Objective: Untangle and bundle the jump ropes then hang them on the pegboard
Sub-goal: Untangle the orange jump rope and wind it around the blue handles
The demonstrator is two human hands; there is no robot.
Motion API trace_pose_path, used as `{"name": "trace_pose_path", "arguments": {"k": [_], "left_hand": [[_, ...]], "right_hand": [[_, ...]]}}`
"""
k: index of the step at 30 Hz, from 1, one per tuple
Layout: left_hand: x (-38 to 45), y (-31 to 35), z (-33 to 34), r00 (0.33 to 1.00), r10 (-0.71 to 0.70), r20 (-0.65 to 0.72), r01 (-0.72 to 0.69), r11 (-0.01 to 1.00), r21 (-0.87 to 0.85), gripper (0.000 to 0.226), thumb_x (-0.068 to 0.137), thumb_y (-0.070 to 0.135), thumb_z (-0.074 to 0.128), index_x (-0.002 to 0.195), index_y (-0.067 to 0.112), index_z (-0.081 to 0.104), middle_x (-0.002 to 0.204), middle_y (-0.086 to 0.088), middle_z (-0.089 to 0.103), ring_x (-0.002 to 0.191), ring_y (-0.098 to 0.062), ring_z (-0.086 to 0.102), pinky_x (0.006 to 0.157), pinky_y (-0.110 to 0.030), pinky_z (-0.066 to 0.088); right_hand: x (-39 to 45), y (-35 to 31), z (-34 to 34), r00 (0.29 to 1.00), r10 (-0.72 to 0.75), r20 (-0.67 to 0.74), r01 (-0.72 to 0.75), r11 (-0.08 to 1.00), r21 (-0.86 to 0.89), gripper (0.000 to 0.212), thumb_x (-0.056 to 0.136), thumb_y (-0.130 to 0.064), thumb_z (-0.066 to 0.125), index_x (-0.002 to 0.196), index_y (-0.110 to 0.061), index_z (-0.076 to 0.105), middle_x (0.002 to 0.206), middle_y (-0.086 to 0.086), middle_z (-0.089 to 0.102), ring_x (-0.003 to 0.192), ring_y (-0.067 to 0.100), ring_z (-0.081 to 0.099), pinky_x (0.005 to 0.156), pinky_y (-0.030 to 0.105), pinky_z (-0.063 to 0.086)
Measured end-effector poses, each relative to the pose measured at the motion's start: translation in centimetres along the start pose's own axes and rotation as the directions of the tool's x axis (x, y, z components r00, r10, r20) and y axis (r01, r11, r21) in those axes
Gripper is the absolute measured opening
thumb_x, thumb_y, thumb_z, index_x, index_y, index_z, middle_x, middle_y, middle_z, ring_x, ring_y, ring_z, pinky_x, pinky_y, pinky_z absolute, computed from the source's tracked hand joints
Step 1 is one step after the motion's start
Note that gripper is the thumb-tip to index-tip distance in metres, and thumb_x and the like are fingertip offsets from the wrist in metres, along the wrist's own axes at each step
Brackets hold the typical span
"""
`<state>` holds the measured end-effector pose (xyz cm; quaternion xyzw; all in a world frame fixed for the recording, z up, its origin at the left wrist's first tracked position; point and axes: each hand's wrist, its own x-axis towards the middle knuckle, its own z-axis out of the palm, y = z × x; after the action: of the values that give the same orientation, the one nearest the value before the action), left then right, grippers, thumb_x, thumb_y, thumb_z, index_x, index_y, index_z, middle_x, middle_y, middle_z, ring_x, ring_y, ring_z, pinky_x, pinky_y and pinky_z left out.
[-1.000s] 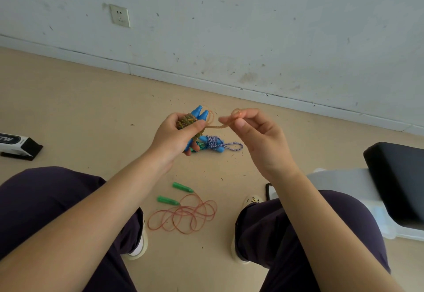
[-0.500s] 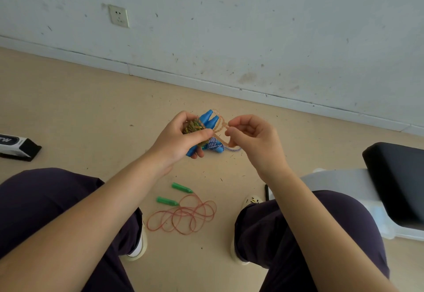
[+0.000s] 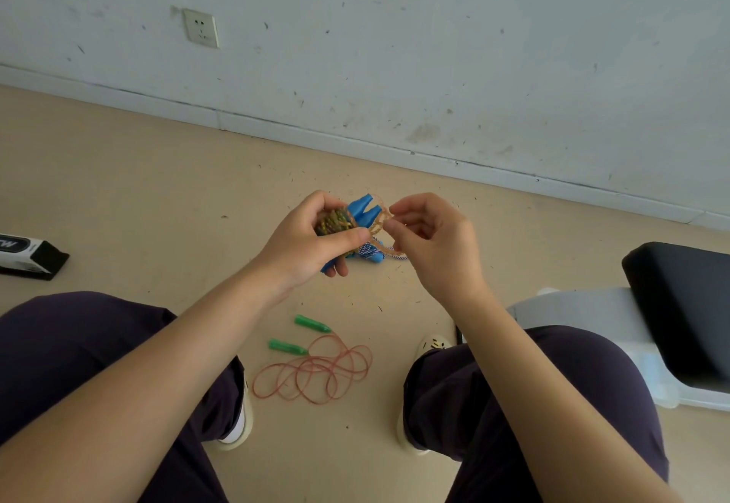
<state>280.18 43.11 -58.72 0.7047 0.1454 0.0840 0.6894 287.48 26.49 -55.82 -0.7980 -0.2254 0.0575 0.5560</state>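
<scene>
Two hands meet over the floor between the seated person's knees, and everything turns on the small gap between them. Far to the left a black-and-white box (image 3: 29, 255) lies on the floor, well apart from the work. The left hand (image 3: 312, 240) is wrapped round a coiled bundle of multicoloured rope (image 3: 335, 222), thumb pressed across the front, with the rope's two blue handles (image 3: 365, 212) sticking up and to the right out of the fist. Just to the right, a thin tan elastic band (image 3: 379, 222) loops about the handle ends, and the right hand (image 3: 430, 242) pinches its far side between thumb and forefinger, the other fingers curled loosely. So the bundle lies to the left of the pinch, its long axis slanting up-right toward it, and the right hand is the one nearer the band. I would judge the next move to be stretching that band over the bundle. Behind the hands, on the floor, a blue-and-white rope (image 3: 375, 255) looks already bundled. Lower down, a loose red rope with green handles (image 3: 316, 372) sprawls between the feet, not yet tidied. At the far right sits a black padded seat (image 3: 683, 305). No pegboard is in view.
</scene>
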Motion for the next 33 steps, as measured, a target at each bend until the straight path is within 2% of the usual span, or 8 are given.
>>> {"name": "trace_pose_path", "arguments": {"k": [6,13,16,19,23,26,29,33], "left_hand": [[-0.2,0.1,0.1,0.998,-0.015,0.065,0.018,0.998,-0.053,0.031,0.083,0.021,0.08,0.103,0.015,0.058,0.073,0.003,0.07,0.051,-0.02,0.062,0.046,-0.028,0.047],[-0.3,0.2,0.2,0.992,-0.04,0.12,0.051,0.994,-0.092,0.036,0.074,0.032,0.077,0.1,0.016,0.058,0.071,0.003,0.07,0.051,-0.021,0.062,0.046,-0.028,0.047],[-0.4,0.3,0.1,0.987,-0.039,0.158,0.059,0.99,-0.127,0.035,0.076,0.03,0.075,0.101,0.014,0.057,0.073,0.003,0.071,0.052,-0.021,0.061,0.047,-0.028,0.047],[-0.5,0.4,-0.3,0.976,-0.029,0.214,0.065,0.984,-0.165,0.035,0.078,0.03,0.076,0.103,0.013,0.057,0.075,0.004,0.07,0.053,-0.021,0.06,0.049,-0.028,0.047],[-0.4,0.6,-0.5,0.965,-0.038,0.258,0.097,0.971,-0.218,0.042,0.07,0.038,0.08,0.101,0.017,0.06,0.078,0.0,0.069,0.054,-0.022,0.059,0.05,-0.03,0.046],[-0.3,0.6,-0.7,0.955,-0.026,0.294,0.096,0.969,-0.226,0.03,0.072,0.038,0.079,0.095,0.025,0.065,0.081,-0.003,0.068,0.054,-0.023,0.059,0.051,-0.031,0.046],[-0.4,0.6,-0.8,0.946,-0.01,0.323,0.085,0.972,-0.219,0.023,0.073,0.038,0.078,0.091,0.029,0.066,0.082,-0.003,0.068,0.054,-0.023,0.059,0.051,-0.031,0.046],[-0.6,0.8,-0.7,0.951,0.005,0.309,0.061,0.977,-0.205,0.022,0.073,0.038,0.078,0.09,0.03,0.067,0.08,0.001,0.068,0.054,-0.022,0.059,0.05,-0.03,0.046]], "right_hand": [[-0.4,0.0,0.3,0.998,-0.044,-0.039,0.042,0.998,-0.042,0.008,0.085,-0.007,0.074,0.093,-0.01,0.072,0.083,0.004,0.07,0.076,0.024,0.067,0.072,0.043,0.055],[-0.3,0.0,0.2,0.998,-0.03,-0.051,0.03,1.0,-0.001,0.013,0.084,-0.008,0.076,0.084,-0.015,0.065,0.076,0.011,0.068,0.071,0.029,0.067,0.063,0.036,0.055],[-0.2,0.1,0.2,0.999,0.005,-0.033,-0.003,0.998,0.059,0.018,0.083,-0.008,0.077,0.079,-0.017,0.062,0.07,0.009,0.068,0.065,0.022,0.068,0.059,0.027,0.053],[-0.1,0.2,0.0,0.999,0.052,0.0,-0.052,0.983,0.177,0.018,0.083,-0.005,0.077,0.084,-0.009,0.059,0.069,0.002,0.066,0.059,0.012,0.067,0.056,0.018,0.049],[0.1,0.2,-0.5,0.97,0.178,0.168,-0.235,0.866,0.442,0.034,0.079,-0.008,0.077,0.107,-0.004,0.059,0.087,0.008,0.063,0.061,0.018,0.065,0.063,0.026,0.049],[0.2,0.2,-0.8,0.908,0.185,0.377,-0.374,0.765,0.525,0.052,0.077,-0.018,0.07,0.124,0.001,0.058,0.075,0.001,0.067,0.061,0.012,0.062,0.064,0.023,0.047],[0.2,0.3,-0.9,0.869,0.148,0.472,-0.413,0.742,0.529,0.042,0.083,-0.02,0.065,0.122,-0.003,0.063,0.066,-0.003,0.064,0.06,0.007,0.056,0.061,0.019,0.045],[0.1,0.4,-0.7,0.866,0.127,0.483,-0.385,0.785,0.485,0.028,0.082,-0.022,0.066,0.105,-0.006,0.065,0.065,-0.01,0.062,0.06,0.006,0.047,0.062,0.018,0.041]]}}
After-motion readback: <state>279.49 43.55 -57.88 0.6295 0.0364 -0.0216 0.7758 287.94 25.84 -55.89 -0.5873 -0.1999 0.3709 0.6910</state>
